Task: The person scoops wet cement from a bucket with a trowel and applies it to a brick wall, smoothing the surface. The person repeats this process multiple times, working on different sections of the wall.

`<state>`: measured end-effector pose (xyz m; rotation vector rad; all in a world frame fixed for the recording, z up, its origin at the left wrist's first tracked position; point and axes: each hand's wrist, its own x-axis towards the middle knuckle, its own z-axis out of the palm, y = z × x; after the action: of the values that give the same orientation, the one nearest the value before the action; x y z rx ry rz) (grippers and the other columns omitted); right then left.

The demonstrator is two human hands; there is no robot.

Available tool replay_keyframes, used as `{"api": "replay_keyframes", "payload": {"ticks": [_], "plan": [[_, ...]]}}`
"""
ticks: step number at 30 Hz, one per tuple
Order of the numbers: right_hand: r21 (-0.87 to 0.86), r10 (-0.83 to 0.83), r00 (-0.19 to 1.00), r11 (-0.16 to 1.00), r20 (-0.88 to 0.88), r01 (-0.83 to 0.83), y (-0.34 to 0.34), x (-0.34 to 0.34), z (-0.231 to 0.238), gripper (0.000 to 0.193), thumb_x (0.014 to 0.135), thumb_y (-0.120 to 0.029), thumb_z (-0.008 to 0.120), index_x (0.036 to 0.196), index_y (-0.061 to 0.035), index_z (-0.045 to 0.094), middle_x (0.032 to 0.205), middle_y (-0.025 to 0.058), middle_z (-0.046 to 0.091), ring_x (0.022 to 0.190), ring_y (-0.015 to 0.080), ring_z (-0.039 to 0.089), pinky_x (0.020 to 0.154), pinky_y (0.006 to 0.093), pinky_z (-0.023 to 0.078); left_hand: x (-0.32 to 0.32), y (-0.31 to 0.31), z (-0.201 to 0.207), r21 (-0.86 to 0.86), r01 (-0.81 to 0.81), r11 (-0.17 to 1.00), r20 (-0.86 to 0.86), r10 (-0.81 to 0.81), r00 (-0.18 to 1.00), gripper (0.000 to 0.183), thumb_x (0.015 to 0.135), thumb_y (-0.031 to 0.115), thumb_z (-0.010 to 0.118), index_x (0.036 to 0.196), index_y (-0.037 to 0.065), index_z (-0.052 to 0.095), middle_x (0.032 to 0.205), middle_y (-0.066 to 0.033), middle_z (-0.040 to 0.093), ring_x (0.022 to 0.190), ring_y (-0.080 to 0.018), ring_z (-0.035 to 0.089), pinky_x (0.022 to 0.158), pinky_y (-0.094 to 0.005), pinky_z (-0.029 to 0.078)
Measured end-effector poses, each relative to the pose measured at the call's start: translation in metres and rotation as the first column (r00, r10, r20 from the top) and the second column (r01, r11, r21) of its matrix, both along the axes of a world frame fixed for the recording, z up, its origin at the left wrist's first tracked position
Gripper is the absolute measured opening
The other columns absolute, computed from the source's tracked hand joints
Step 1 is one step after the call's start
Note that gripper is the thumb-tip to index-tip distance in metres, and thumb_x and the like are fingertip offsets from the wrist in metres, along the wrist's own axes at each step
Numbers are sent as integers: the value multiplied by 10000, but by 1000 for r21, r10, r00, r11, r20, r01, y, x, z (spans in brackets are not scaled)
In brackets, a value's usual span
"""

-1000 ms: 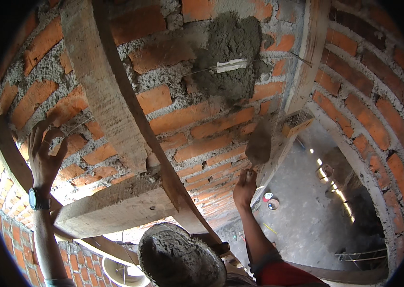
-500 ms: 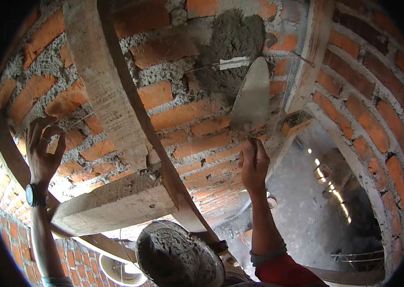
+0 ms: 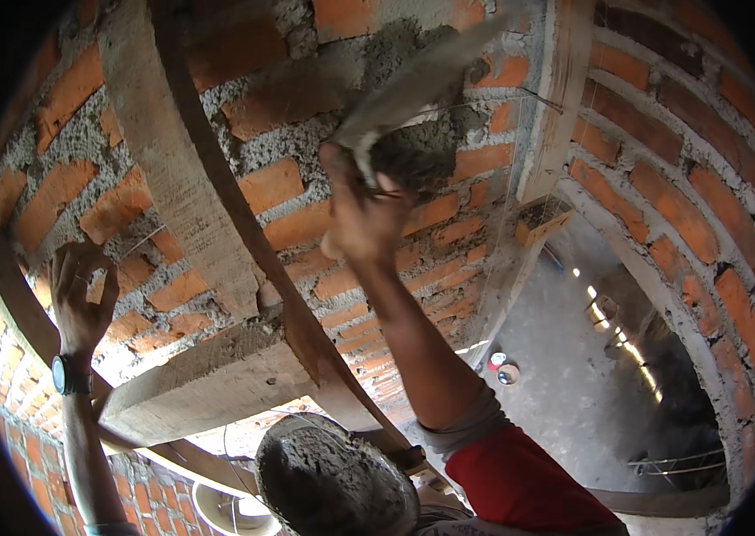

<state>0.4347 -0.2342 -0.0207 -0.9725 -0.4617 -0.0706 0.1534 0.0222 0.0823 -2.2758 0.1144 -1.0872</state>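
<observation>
My right hand (image 3: 368, 219) is closed round the handle of a trowel (image 3: 426, 80). The trowel's blade, smeared by motion, slants up to the right across a patch of wet grey mortar (image 3: 422, 156) on the brick wall (image 3: 275, 183). Part of a small white strip shows behind the blade, and a taut string (image 3: 484, 103) runs from there toward the right-hand post. At the far left my left hand (image 3: 83, 290), with a watch at the wrist, is raised beside the bricks. Its fingers are bent and apart, holding nothing visible; whether they touch the wall I cannot tell.
A bucket of mortar (image 3: 333, 473) stands below, between my arms. A thick wooden beam (image 3: 172, 152) slants down the wall and meets a crosswise timber (image 3: 216, 380). On the right are a wooden post (image 3: 556, 107) and a curved brick arch (image 3: 681, 205), with grey floor (image 3: 538, 357) far below.
My right hand has moved up and left with the trowel, whose blade has swung from near upright to a slant across the mortar. My left hand stays in nearly the same place.
</observation>
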Motion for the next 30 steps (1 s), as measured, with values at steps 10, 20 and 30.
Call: {"api": "replay_keyframes", "payload": {"ticks": [10, 20, 30], "plan": [[41, -245, 964, 967, -103, 250, 10, 3, 28, 276, 930, -154, 664, 693, -30, 596, 588, 29, 572, 503, 60, 522, 464, 331, 389, -3, 1, 2, -11, 52, 999, -24, -52, 998, 164, 827, 36, 752, 950, 77, 653, 1065, -91, 672, 1060, -315, 608, 909, -457, 478], [33, -535, 812, 830, -235, 557, -77, 101, 44, 183, 854, -122, 721, 877, 52, 670, 769, 127, 648, 620, 194, 631, 549, 355, 518, -3, 5, -1, -35, 32, 999, -36, -33, 999, 174, 818, 44, 748, 956, 79, 647, 1062, -97, 665, 1064, -330, 602, 922, -465, 468], [5, -360, 933, 933, -25, 360, -106, 81, -30, 381, 994, -341, 685, 885, 19, 628, 747, 60, 626, 612, 157, 589, 530, 365, 474, -1, 3, 0, 0, 30, 1000, -2, -30, 1000, 229, 801, 47, 780, 985, 78, 647, 1091, -88, 676, 1101, -321, 606, 936, -467, 478]]}}
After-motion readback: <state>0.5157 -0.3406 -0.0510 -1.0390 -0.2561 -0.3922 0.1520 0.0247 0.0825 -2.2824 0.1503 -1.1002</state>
